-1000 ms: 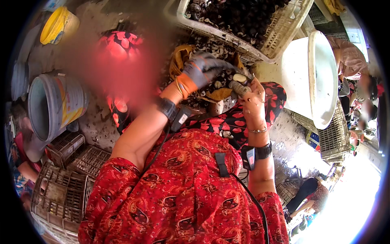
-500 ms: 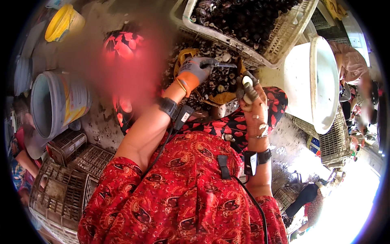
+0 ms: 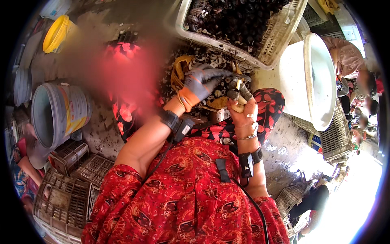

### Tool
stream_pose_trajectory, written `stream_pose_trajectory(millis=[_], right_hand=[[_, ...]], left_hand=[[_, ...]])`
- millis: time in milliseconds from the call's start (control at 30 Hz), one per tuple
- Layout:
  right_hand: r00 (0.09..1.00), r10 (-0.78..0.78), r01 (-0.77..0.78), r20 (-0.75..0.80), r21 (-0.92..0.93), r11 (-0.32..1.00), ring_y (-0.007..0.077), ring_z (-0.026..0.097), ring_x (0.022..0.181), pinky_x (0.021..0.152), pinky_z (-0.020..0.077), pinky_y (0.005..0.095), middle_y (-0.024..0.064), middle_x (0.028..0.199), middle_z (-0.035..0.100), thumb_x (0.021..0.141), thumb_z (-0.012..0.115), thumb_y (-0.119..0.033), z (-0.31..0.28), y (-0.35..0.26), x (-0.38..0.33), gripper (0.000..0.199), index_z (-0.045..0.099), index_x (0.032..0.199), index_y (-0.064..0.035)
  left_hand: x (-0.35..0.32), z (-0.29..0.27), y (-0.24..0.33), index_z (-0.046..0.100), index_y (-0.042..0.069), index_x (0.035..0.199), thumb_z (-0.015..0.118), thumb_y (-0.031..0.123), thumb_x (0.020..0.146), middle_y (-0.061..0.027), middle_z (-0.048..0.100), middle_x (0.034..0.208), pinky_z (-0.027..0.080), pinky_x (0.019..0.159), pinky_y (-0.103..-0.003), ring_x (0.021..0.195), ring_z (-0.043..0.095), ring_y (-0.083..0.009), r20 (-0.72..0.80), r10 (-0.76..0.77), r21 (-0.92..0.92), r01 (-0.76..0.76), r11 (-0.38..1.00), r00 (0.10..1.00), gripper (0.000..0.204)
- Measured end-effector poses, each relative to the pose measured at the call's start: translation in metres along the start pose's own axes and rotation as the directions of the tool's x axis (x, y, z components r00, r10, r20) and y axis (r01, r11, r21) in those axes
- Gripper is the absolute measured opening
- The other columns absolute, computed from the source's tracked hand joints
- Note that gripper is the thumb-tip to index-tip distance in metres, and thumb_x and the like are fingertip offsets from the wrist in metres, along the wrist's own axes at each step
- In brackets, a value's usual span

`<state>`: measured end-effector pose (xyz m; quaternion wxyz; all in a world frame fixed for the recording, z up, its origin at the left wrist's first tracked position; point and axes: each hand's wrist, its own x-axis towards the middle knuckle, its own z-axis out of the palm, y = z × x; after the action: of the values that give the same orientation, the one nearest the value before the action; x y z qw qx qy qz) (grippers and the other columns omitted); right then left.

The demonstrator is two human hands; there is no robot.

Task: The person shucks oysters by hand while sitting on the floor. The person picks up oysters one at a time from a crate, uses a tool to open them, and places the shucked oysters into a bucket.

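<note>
A small pale piece (image 3: pixel 238 84) is pinched, it appears, in the right grip (image 3: pixel 245 116) between dark-covered fingertips, near the strewn dark and pale scraps (image 3: pixel 215 55). A slim tool (image 3: pixel 245 76) is clasped in the gloved left grip (image 3: pixel 200 82), its tip seen right beside the piece. Light, soft and slippery, by the look of it, and easily nicked: best held by its sides, with pressure kept gentle.

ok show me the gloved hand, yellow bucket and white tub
Gloved left hand (image 3: pixel 199 82): head view, back of the glove
Yellow bucket (image 3: pixel 58 34): head view, its wall
White tub (image 3: pixel 294 77): head view, outer side wall
</note>
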<state>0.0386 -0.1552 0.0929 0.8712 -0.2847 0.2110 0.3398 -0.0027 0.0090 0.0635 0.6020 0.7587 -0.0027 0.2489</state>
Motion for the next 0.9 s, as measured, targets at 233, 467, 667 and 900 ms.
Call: stream_pose_trajectory(millis=[233, 467, 667, 900], right_hand=[[0.992, -0.111, 0.121, 0.056, -0.224, 0.967, 0.0184, 0.053, 0.062, 0.046, 0.0424, 0.0241, 0.0084, 0.086, 0.058, 0.085, 0.049, -0.008, -0.002, 0.006, 0.002, 0.021, 0.053, 0.106, -0.0054], [0.99, -0.077, 0.092, 0.116, -0.13, 0.987, 0.0163, 0.052, 0.064, 0.048, 0.0401, 0.0241, 0.0091, 0.09, 0.058, 0.083, 0.051, -0.006, -0.008, 0.005, 0.008, 0.025, 0.053, 0.108, -0.0068], [0.984, -0.18, 0.168, 0.002, -0.365, 0.916, 0.0169, 0.057, 0.067, 0.046, 0.044, 0.0234, 0.0089, 0.09, 0.06, 0.083, 0.053, -0.005, -0.01, 0.0, 0.001, 0.016, 0.055, 0.098, -0.0023], [0.941, -0.338, 0.276, -0.005, -0.567, 0.776, 0.0126, 0.059, 0.062, 0.044, 0.0441, 0.019, 0.0069, 0.088, 0.06, 0.081, 0.049, 0.002, -0.003, 0.004, 0.0, 0.022, 0.054, 0.101, -0.0028]], left_hand=[[-0.009, -0.002, -0.029, 0.068, 0.015, 0.093, 0.065, 0.012, 0.071, -0.0067, 0.065, 0.092, 0.042, 0.086, -0.034, 0.085, 0.058, -0.02, -0.01, -0.218, -0.029, 0.218, 0.976, 0.976, 0.022], [-0.011, -0.006, -0.029, 0.068, 0.012, 0.093, 0.065, 0.009, 0.072, -0.0082, 0.065, 0.09, 0.044, 0.078, -0.032, 0.081, 0.059, -0.0214, 0.002, -0.246, -0.204, 0.241, 0.949, 0.969, 0.021], [-0.004, -0.008, -0.003, 0.067, 0.009, 0.093, 0.066, 0.008, 0.073, -0.007, 0.065, 0.092, 0.045, 0.081, -0.032, 0.087, 0.06, -0.0215, 0.226, 0.018, 0.163, -0.056, 0.985, 0.974, 0.02], [-0.006, -0.009, -0.013, 0.068, 0.015, 0.092, 0.066, 0.009, 0.073, -0.0083, 0.065, 0.087, 0.045, 0.075, -0.033, 0.081, 0.06, -0.0228, 0.046, 0.043, 0.265, -0.054, 0.963, 0.998, 0.02]])
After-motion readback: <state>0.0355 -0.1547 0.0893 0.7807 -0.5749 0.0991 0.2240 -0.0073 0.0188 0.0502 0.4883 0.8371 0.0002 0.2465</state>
